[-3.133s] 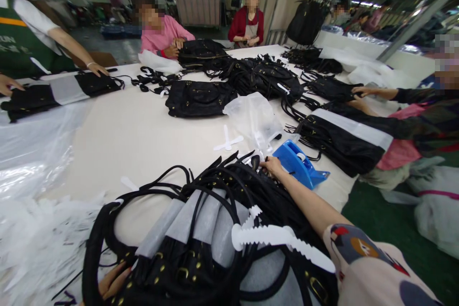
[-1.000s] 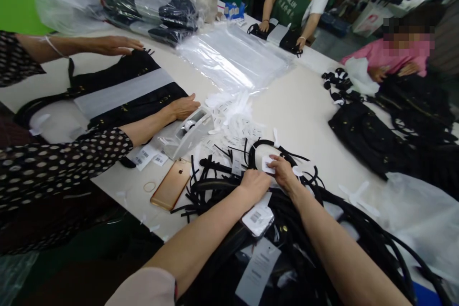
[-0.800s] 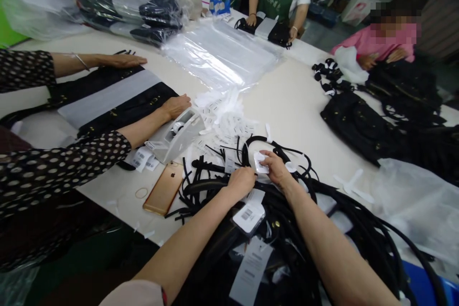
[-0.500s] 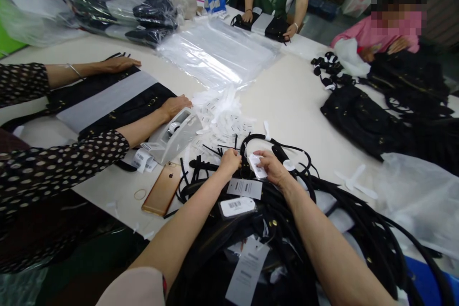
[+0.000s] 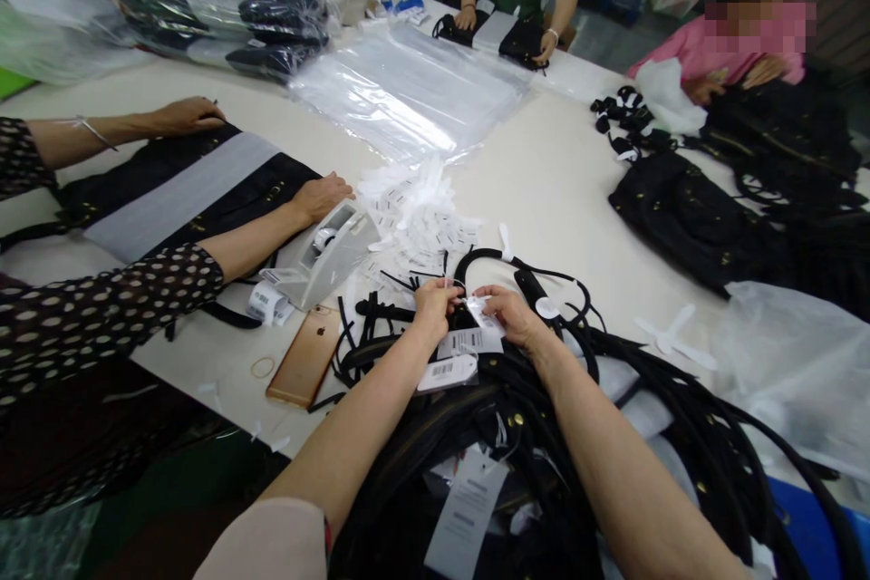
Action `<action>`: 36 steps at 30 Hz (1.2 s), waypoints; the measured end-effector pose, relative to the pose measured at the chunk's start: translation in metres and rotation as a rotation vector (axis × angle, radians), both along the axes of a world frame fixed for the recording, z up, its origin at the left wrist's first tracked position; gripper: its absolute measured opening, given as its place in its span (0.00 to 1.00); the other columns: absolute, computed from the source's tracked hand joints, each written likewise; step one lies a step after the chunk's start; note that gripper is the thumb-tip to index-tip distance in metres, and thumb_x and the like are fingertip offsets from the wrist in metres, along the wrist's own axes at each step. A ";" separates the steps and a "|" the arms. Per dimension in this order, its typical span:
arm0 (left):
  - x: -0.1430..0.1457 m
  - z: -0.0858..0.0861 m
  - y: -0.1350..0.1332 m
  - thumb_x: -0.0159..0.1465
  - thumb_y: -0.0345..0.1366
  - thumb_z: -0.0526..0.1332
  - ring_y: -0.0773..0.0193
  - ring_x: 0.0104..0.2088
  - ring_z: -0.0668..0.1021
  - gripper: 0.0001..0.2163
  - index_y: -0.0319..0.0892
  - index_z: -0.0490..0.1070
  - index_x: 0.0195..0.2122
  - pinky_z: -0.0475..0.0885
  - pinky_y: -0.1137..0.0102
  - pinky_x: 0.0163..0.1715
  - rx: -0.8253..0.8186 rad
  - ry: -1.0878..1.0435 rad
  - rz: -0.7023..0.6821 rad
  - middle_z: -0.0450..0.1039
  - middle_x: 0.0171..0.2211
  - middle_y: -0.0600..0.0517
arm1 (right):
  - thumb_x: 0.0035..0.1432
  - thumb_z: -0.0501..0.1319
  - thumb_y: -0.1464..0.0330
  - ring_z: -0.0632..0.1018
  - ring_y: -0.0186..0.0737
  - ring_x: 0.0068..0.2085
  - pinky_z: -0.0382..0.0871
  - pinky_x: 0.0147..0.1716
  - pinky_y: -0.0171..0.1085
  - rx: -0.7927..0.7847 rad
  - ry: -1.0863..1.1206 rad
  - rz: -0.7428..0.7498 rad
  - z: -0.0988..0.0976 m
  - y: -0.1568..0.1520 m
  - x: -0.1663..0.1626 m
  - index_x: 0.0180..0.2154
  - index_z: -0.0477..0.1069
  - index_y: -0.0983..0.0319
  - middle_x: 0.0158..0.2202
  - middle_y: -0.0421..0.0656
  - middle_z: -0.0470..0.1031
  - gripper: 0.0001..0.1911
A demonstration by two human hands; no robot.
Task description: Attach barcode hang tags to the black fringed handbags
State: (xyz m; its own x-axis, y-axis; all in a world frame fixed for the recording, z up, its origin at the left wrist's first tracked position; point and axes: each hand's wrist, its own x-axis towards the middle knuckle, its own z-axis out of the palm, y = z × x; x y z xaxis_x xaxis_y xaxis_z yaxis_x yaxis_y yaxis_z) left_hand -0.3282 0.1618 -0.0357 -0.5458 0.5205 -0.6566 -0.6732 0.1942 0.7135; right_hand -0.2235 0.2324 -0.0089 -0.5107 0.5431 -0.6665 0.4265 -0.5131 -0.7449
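Note:
My right hand (image 5: 511, 315) pinches a small white barcode tag (image 5: 484, 314) just above a stack of black bags (image 5: 414, 453). Close beside it, the fingers of my left hand (image 5: 435, 304) are pressed together on a thin whitish tag string (image 5: 459, 297), small and partly hidden by the fingertips. Under both hands lie a grey printed tag (image 5: 468, 343) and a white barcode label (image 5: 445, 372) on the top bag. Another grey hang tag (image 5: 466, 507) rests lower on the stack. Black straps (image 5: 489, 256) loop out beyond my hands.
Left of me are a phone (image 5: 305, 353), a tape dispenser (image 5: 333, 254) and a co-worker's hands (image 5: 323, 197) on a black bag. A heap of white tags (image 5: 414, 222) and clear plastic sheets (image 5: 401, 95) lie ahead. More black bags (image 5: 680, 217) are at right, near two other people.
My left hand has opened out from a tighter fist into a pinch and come closer to the right hand. The white tag has tilted. The co-worker's far hand at left has shifted left.

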 end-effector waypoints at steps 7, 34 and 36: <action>0.003 0.003 -0.007 0.45 0.29 0.61 0.74 0.18 0.67 0.06 0.36 0.70 0.26 0.55 0.78 0.17 0.086 0.009 0.005 0.69 0.18 0.54 | 0.40 0.54 0.73 0.70 0.39 0.30 0.61 0.31 0.36 0.708 -0.354 0.294 -0.002 0.001 -0.001 0.32 0.68 0.61 0.26 0.42 0.70 0.12; 0.013 0.001 -0.010 0.46 0.36 0.62 0.70 0.22 0.69 0.07 0.38 0.72 0.22 0.61 0.75 0.22 0.093 0.226 -0.072 0.69 0.19 0.55 | 0.46 0.58 0.71 0.70 0.31 0.22 0.63 0.24 0.30 0.451 -0.063 0.346 -0.009 0.002 -0.001 0.35 0.69 0.65 0.20 0.37 0.69 0.11; 0.013 0.001 -0.010 0.45 0.36 0.63 0.71 0.22 0.69 0.06 0.37 0.71 0.22 0.60 0.75 0.22 0.059 0.208 -0.064 0.68 0.18 0.55 | 0.47 0.58 0.68 0.69 0.29 0.22 0.62 0.23 0.29 0.416 -0.029 0.280 -0.007 0.001 -0.001 0.30 0.69 0.65 0.20 0.36 0.68 0.07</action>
State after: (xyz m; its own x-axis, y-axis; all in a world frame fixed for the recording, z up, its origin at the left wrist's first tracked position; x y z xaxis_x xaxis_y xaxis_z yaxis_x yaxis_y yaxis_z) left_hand -0.3156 0.1515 -0.0345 -0.6312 0.5926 -0.5003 -0.4976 0.1854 0.8474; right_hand -0.2244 0.2332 -0.0163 -0.6594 0.6108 -0.4384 0.5286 -0.0380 -0.8480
